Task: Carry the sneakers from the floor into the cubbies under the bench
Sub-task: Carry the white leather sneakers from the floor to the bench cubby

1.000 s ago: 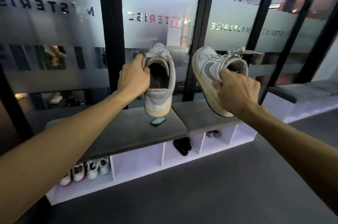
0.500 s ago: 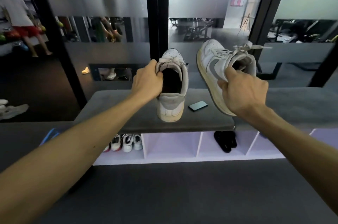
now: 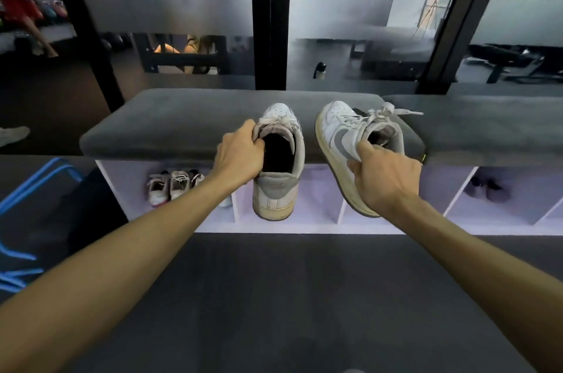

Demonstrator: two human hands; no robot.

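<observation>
Your left hand [image 3: 239, 156] is clamped on the left sneaker [image 3: 280, 165], fingers curled over the inner edge of its collar by the tongue, so the shoe hangs heel-down with its toe pointing up and away from you. Your right hand [image 3: 385, 179] is pinched on the right sneaker [image 3: 344, 141], thumb inside the collar and fingers wrapped under the sole; that shoe is tilted on its side, grey swoosh showing, its laces [image 3: 393, 112] trailing to the right. Both sneakers are in the air, side by side but apart, in front of the grey padded table [image 3: 170, 125] and above the white cubbies [image 3: 320, 205] beneath it. Neither shoe is inside a cubby yet. The cubby at the left holds a row of pale shoes [image 3: 170, 188]; a cubby at the right holds a dark pair [image 3: 484, 189]. Dark floor [image 3: 274, 296] lies between you and the table, with blue bars [image 3: 36, 183] at the left edge
</observation>
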